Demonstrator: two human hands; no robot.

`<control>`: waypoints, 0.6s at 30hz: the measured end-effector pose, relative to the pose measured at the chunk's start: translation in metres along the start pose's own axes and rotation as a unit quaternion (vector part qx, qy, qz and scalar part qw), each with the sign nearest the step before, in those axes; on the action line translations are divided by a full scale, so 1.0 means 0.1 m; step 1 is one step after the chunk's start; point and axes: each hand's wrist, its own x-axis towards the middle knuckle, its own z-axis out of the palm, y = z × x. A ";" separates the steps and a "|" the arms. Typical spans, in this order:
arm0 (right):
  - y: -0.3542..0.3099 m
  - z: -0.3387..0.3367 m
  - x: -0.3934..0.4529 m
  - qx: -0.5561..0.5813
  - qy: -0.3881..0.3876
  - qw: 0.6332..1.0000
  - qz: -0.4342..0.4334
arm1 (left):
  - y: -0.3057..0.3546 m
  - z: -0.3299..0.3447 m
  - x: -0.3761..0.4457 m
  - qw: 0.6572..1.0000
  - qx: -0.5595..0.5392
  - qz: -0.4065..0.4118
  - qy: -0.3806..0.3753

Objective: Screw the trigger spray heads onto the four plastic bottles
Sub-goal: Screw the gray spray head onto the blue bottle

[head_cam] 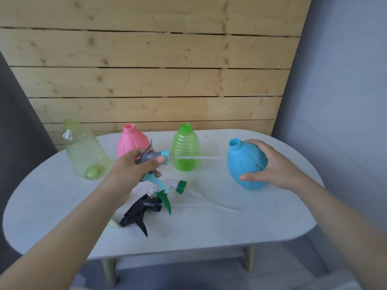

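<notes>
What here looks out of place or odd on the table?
Nothing looks spilled or broken. The blue bottle leans tilted in the right hand, and the black spray head and green spray head lie in a loose heap, as expected mid-assembly.

We see soft, even daylight with no hard glare; the white table [209,227] reads bright and slightly washed. Shadows are faint, a pale smudge under the black spray head [136,214]. The wide lens bends the wooden slat wall [157,80] and bows the table's edges. Detail looks smeared throughout, and the forearms near the lower corners are soft and stretched
</notes>
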 end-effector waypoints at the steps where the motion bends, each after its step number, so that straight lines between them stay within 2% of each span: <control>1: 0.01 -0.01 -0.03 -0.005 -0.001 1.000 -0.002 | 0.01 -0.01 -0.01 1.000 -0.007 0.000 -0.006; 7: 0.02 0.01 -0.13 -0.050 -0.004 0.999 -0.017 | 0.02 -0.02 -0.06 0.999 -0.044 0.003 -0.016; 18: -0.06 0.08 -0.12 -0.071 -0.034 0.996 -0.042 | -0.01 0.03 -0.06 1.000 0.006 0.028 0.005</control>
